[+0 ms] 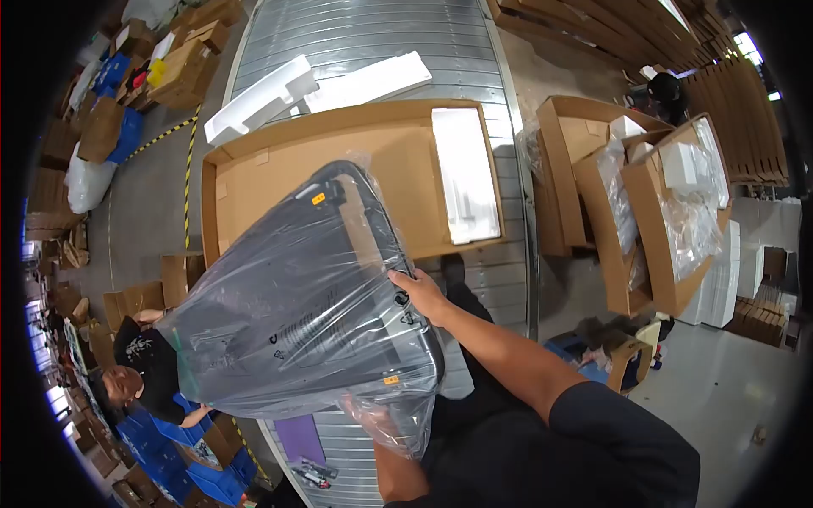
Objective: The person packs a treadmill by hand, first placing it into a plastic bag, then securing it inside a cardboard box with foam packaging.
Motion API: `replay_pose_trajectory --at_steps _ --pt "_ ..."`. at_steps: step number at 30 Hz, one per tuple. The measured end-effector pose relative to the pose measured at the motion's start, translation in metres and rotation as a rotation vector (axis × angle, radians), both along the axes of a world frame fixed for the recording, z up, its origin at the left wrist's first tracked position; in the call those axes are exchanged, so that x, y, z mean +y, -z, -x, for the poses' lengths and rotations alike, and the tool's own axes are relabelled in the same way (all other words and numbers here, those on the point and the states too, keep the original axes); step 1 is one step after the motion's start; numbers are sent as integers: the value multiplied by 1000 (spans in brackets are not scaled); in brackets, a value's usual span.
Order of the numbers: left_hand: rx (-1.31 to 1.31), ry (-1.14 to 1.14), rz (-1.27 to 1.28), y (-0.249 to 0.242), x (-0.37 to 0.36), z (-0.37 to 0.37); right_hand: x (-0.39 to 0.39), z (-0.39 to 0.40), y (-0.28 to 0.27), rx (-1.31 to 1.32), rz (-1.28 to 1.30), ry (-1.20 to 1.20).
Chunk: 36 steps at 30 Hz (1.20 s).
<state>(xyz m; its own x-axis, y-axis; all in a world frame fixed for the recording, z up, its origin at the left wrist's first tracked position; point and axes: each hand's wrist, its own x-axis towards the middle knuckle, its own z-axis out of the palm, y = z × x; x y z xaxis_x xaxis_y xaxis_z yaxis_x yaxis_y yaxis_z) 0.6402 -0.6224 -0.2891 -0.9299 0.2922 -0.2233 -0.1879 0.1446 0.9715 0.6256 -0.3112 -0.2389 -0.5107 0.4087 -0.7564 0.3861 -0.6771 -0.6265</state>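
A large dark flat panel (pixel 279 296) with rounded corners and orange stickers is wrapped in a clear, printed plastic bag (pixel 296 356). It is held tilted, partly over an open cardboard box (pixel 339 144). My right hand (pixel 421 296) grips the panel's near edge through the film, thumb on top. Lower down, my left hand (pixel 371 415) holds the same panel near its lower corner, with the fingers partly hidden behind wrinkled film. A co-worker (pixel 152 364) supports the far end with both hands. A white foam block (pixel 466 173) sits in the box's right end.
The box stands on a metal slatted conveyor (pixel 373 25). Behind it lie white foam pieces (pixel 368 82). A purple sheet (pixel 299 438) and small parts (pixel 313 472) lie on the lower conveyor. More open cartons (pixel 660 220) stand right; blue bins (pixel 152 444) are lower left.
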Motion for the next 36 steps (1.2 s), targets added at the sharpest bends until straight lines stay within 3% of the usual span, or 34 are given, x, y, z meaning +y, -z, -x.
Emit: replay_pose_trajectory --at_steps 3,4,5,6,7,8,11,12,15,17,21,23,24,25,26,27,28,29,31,33,36 --pt "50 -31 -73 59 86 20 87 24 63 -1 -190 -30" --pt "427 33 226 110 91 22 112 23 83 1 -200 12" --pt "-59 -21 147 121 127 31 142 24 91 -3 -213 40" --pt "-704 -334 -86 129 165 40 171 17 122 -23 -120 42" --pt "-1103 -707 -167 137 204 49 196 7 153 -45 -23 46" --pt "-1114 -713 -122 164 219 48 217 3 165 -94 16 104" --pt "-1102 -451 -192 244 245 47 266 -9 227 -177 172 226" --pt "-1230 -637 -288 264 256 54 276 -9 251 -243 125 269" --pt "-1180 -541 25 297 283 77 303 -12 320 -211 178 332" --pt "-1253 -395 -293 318 298 94 310 -1 346 -277 87 376" --pt "-1162 -528 -34 393 291 123 322 5 409 -164 281 364" --pt "-1092 -497 9 436 290 144 315 4 454 -100 119 310" --pt "-1053 -456 6 465 286 156 317 16 432 -140 -77 16" --pt "-1014 -414 -5 491 285 166 319 5 454 -476 -601 -414" --pt "-995 -286 -7 502 294 175 334 2 454 -453 -812 -585" --pt "-976 -164 -4 509 294 182 348 -7 449 -425 -1014 -763" --pt "-962 -44 23 506 285 184 367 -39 470 -559 -1028 -964" --pt "-1090 -122 -10 501 273 191 374 -47 450 -544 -1231 -1300" --pt "-1294 -305 -157 491 278 211 367 -52 460 -724 -1242 -1419" --pt "-1143 -126 31 455 281 219 347 -14 445 -964 -910 -1265" --pt "-900 239 201 383 256 230 285 -6 426 -800 -770 -989"
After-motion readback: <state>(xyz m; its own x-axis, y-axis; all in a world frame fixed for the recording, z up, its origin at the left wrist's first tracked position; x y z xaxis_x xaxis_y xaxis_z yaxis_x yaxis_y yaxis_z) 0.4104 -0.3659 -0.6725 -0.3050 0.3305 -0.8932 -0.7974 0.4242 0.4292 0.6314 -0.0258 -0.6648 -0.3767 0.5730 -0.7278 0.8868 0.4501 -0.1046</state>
